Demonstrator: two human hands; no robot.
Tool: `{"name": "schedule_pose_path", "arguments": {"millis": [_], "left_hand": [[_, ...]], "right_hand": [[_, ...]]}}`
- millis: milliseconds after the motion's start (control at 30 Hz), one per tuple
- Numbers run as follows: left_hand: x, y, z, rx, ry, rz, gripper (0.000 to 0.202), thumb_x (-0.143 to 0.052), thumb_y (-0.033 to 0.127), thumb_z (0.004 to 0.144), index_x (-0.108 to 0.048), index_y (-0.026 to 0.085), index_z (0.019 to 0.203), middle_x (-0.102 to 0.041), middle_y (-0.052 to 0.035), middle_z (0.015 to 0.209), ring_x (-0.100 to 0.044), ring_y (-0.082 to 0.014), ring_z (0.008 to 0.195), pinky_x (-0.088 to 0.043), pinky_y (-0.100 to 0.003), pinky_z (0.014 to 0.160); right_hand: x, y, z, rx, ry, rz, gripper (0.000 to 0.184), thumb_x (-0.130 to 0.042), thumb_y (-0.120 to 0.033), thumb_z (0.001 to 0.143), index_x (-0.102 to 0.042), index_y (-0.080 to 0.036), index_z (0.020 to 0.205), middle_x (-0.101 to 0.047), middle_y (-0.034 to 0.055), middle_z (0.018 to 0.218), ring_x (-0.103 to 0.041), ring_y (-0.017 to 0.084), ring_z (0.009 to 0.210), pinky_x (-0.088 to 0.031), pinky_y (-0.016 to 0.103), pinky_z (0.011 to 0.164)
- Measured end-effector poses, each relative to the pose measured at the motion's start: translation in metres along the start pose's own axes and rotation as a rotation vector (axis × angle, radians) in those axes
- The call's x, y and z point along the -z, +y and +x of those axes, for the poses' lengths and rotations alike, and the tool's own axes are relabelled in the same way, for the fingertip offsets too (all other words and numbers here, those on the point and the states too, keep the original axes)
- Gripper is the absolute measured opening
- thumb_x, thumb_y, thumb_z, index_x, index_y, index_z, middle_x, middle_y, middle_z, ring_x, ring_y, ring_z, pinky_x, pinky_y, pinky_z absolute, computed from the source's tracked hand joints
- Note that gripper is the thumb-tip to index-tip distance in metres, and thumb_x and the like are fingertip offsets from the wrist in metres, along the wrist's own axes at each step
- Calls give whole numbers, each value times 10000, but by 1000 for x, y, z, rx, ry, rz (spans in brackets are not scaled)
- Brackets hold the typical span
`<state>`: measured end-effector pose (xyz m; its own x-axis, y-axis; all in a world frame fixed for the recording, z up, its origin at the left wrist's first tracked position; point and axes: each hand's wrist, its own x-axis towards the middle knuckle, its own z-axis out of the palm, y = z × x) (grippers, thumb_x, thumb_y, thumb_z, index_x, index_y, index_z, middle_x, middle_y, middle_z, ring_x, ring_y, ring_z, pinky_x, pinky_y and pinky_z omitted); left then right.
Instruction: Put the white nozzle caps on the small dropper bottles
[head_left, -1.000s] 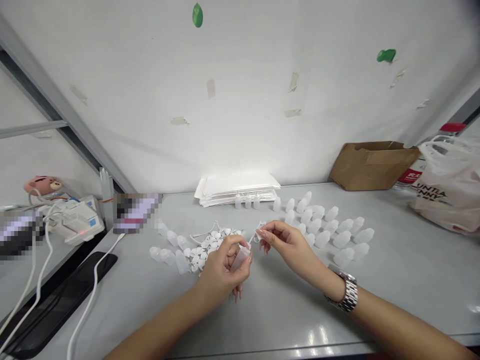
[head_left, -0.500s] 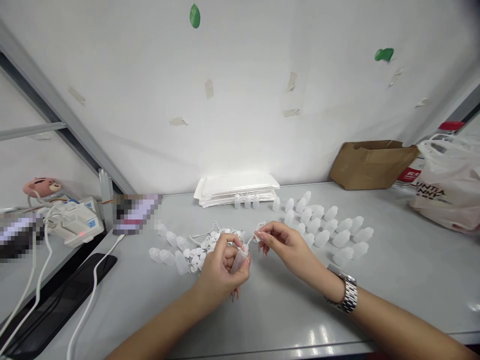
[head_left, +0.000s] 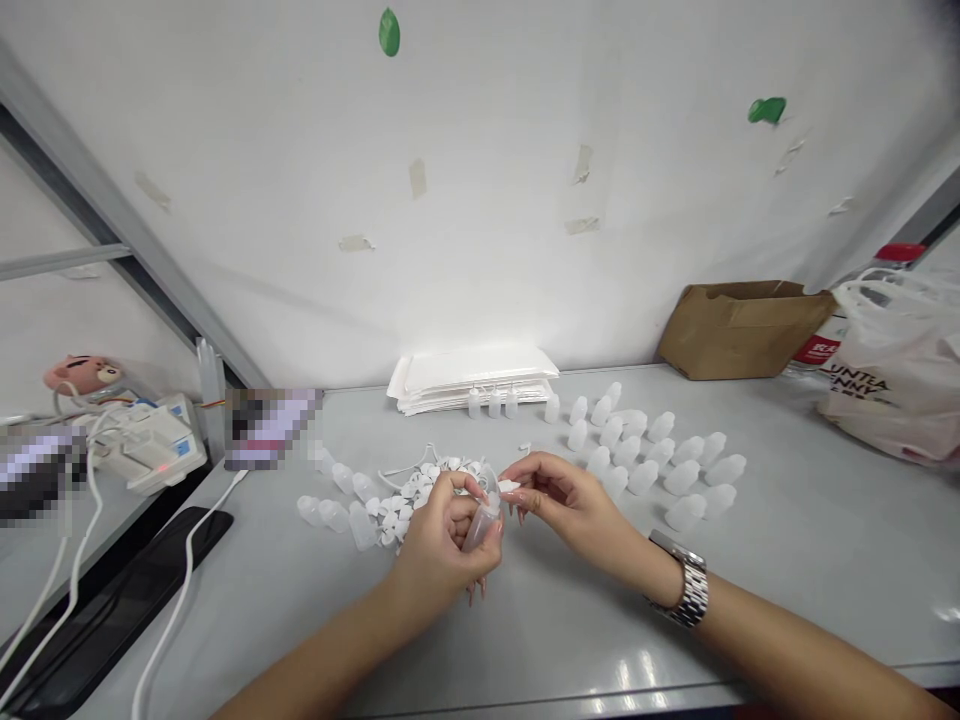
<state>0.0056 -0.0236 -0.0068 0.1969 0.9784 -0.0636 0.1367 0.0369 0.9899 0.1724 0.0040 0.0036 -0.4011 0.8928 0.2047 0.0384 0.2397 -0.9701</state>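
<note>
My left hand (head_left: 441, 538) is wrapped round a small translucent plastic bottle (head_left: 480, 527), its neck tilted up and to the right. Just to the right, my right hand (head_left: 574, 505) pinches a small white cap (head_left: 509, 487) between thumb and fingertips, close to the bottle's neck. A thin pale strip arches between the neck and the cap. Behind my left hand lies a heap of small white caps (head_left: 405, 492). Several loose bottles (head_left: 363, 526) lie left of the heap. Many more translucent bottles (head_left: 682, 477) stand in a cluster to the right.
Three small bottles (head_left: 494, 404) stand before a stack of white envelopes (head_left: 480, 368) at the wall. A cardboard box (head_left: 742, 335) and a plastic bag (head_left: 900, 370) are at the back right. Cables (head_left: 187, 570), a black phone-like slab (head_left: 127, 610) and a power strip (head_left: 157, 445) lie left.
My right hand has moved slightly left and brought the white cap nearer the bottle's neck. The strip now arches upward. My left hand still holds the bottle, almost in place.
</note>
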Motion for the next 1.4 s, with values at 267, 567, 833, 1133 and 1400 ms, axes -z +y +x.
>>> {"name": "schedule_pose_path", "arguments": {"millis": [267,567,833,1133,1400], "left_hand": [[-2,5,-1,-39,57,1,301,-593,215,684,-325,239,820,-542,118,531,-481,-62,346,-386,-146,314],[4,-3,1,-104,51,43,291,-574,219,730,-311,240,851,-533,113,540,-485,-59,367,-418,-164,374],[3,-3,-1,-113,10,76,289,-567,179,708,-326,239,857,-569,101,581,-485,-61,396,-414,-176,408],[7,3,1,-102,-51,129,339,-596,181,688,-318,246,872,-573,99,574,-483,-75,436,-390,-191,455],[13,9,2,-76,-141,117,444,-634,332,727,-378,235,1076,-663,38,626,-576,-129,520,-408,-236,522]], "right_hand": [[3,-4,-11,285,193,-121,90,-552,-211,836,-588,-229,917,-574,13,772,-558,130,668,-470,284,618],[-7,2,-22,624,21,-445,368,-488,-78,838,-471,-244,1165,-589,51,821,-548,169,736,-480,308,635],[-3,6,-10,353,26,-391,160,-507,-165,861,-567,-231,994,-607,30,837,-564,143,761,-471,284,683],[8,-8,-3,231,-103,-317,89,-553,-209,839,-611,-228,904,-605,10,788,-569,125,703,-478,260,645],[18,-11,-5,308,-151,-439,159,-482,-187,875,-606,-223,968,-611,27,795,-575,140,728,-473,281,656]]}}
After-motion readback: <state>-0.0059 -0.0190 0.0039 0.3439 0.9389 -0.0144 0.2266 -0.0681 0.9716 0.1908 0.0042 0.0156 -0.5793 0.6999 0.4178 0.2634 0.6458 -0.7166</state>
